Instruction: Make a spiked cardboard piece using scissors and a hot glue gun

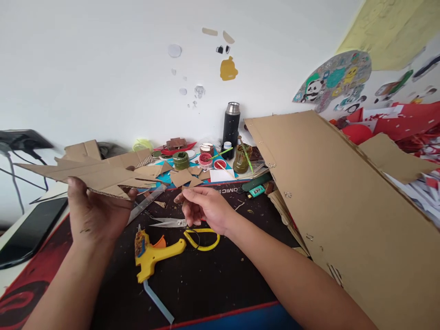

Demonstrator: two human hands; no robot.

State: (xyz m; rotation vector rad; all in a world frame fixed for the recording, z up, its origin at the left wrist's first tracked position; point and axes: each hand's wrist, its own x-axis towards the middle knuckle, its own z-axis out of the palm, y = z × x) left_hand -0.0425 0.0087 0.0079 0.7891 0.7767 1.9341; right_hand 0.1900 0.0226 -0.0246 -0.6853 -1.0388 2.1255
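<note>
A: Start with the biggest thing. What fills the right side?

B: A large corrugated cardboard sheet (pixel 343 201), flat and brown, leaning tilted over the right end of the worktop (pixel 213 284), with small punched slots and a rough cut edge. The worktop itself wears a dark mat with red borders, littered with crumbs of cardboard.

A: And what is in hand?

B: The left hand (pixel 92 211) grips a cardboard cutout (pixel 92 174) from below, thumb on top, holding it up above the left part of the mat. It is layered, long and pointed, with spiky wing-like tips. I judge the work to be at a fitting stage: a piece being matched to that cutout.

A: The right hand?

B: The right hand (pixel 206 208) hovers mid-worktop, fingers curled, pinching what looks like a small cardboard scrap (pixel 185 189); too small to be sure.

A: What does the next move call for?

B: Probably fine alignment of the scrap against the cutout, and glue.

A: Tools?

B: A yellow glue gun (pixel 151 254) lies below the hands, its clear stick trailing out. Yellow-handled scissors (pixel 192 231) lie just under the right hand, blades shut. Behind them, cardboard offcuts (pixel 182 176), little paint pots (pixel 206 159) and a black flask (pixel 231 123) by the wall.
</note>
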